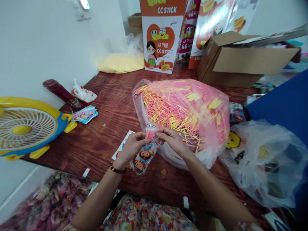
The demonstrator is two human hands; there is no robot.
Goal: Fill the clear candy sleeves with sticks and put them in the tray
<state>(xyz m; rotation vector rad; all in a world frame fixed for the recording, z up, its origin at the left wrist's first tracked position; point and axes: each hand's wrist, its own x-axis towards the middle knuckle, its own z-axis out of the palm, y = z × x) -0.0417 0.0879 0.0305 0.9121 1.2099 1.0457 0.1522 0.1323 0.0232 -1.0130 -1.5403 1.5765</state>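
Soft printed cloth (146,216) | left hand (131,146), right hand (172,138) — both pinching glossy clear packet (145,154) | slender sticks (163,110) — heaped

I count two hands here, one left hand (131,147) and one right hand (172,139), at one clear packet (144,155) printed with two cartoon faces. There is one big plastic bag (198,160) whose pink and yellow sticks (157,107) are too many to number. I also see one table (113,109), one fan (24,128), one red bottle (57,89), one open cardboard box (243,62), one pale yellow bag (120,63), two white tabs (86,172) and at least three printed cartons (158,38).
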